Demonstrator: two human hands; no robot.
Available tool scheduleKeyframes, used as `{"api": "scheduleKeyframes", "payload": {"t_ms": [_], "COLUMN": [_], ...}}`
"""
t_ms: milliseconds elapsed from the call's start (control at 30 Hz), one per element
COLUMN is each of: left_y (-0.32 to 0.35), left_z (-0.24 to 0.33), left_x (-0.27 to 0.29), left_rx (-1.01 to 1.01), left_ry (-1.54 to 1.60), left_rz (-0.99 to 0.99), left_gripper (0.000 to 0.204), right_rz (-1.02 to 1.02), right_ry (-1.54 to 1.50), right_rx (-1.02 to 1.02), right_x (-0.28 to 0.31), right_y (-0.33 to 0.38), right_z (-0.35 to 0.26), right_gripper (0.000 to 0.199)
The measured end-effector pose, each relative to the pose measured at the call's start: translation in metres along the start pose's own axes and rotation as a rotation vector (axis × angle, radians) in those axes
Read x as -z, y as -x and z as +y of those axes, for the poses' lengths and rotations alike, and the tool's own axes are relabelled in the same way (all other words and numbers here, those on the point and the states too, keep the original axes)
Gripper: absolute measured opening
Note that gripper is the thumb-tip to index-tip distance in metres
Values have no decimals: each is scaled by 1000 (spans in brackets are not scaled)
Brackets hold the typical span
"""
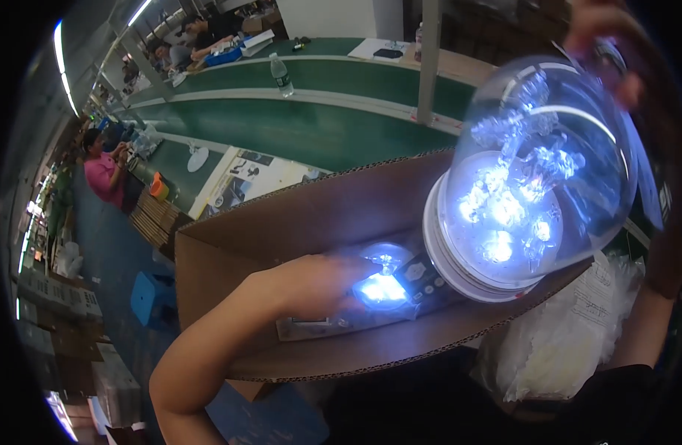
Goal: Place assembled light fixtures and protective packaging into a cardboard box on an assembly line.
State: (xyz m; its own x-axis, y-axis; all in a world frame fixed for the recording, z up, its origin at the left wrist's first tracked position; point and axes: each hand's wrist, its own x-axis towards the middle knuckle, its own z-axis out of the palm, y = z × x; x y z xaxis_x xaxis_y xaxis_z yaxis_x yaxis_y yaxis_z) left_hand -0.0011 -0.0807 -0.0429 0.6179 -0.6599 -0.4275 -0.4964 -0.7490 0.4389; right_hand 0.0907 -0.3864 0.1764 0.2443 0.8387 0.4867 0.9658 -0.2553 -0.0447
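Presently: right hand [612, 55] gripping 1 lit dome lamp [523, 200]; smooth curvature could slip, striking carton [282, 222] edge. Left hand [322, 285]: blurred, grip indeterminable.

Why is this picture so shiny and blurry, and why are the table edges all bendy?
In the head view, the lights inside the clear dome make bright glare; in that same head view, the left hand and right hand look smeared, probably from moving; and in the head view, the fisheye lens curves the green table.
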Motion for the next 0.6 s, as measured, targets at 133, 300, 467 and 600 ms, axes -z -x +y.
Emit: {"api": "scheduleKeyframes", "payload": {"t_ms": [133, 300, 467, 600], "left_y": [-1, 3, -20, -69], "left_z": [-1, 6, 18, 26], "left_x": [-16, -9, 13, 33], "left_rx": [-4, 44, -20, -57], "left_ry": [21, -21, -138, -194], "left_rz": [-15, 12, 88, 69], "left_gripper": [64, 55, 44, 44], "right_rz": [-210, -366, -406, -430], "right_ry": [78, 54, 178, 194], "right_rx": [-83, 34, 116, 39], "right_x": [-22, -43, -69, -75], "right_y": [18, 46, 74, 87], "right_z": [-18, -2, 11, 15], "right_gripper": [26, 37, 34, 31]}}
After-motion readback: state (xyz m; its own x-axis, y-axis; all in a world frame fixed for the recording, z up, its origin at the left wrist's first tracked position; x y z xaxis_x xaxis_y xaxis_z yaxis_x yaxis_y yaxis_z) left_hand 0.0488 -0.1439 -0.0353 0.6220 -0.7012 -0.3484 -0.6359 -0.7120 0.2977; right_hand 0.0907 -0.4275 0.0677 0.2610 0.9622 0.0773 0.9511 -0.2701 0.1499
